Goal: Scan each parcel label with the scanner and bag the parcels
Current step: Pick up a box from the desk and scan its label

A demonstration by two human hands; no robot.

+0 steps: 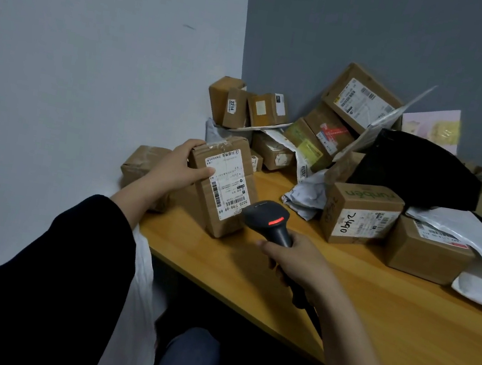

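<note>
Looking down from the head camera, the left hand [178, 166] grips the upper-left corner of the brown parcel [228, 227], thumb curled onto its label [228, 183], propping it tilted on the table [342, 291]. The parcel's long axis runs away from the person. The right hand [297, 259], fingers wrapped round the scanner [268, 220] handle, holds its head just beside the label's lower right end; the barcode probably lies further left.
</note>
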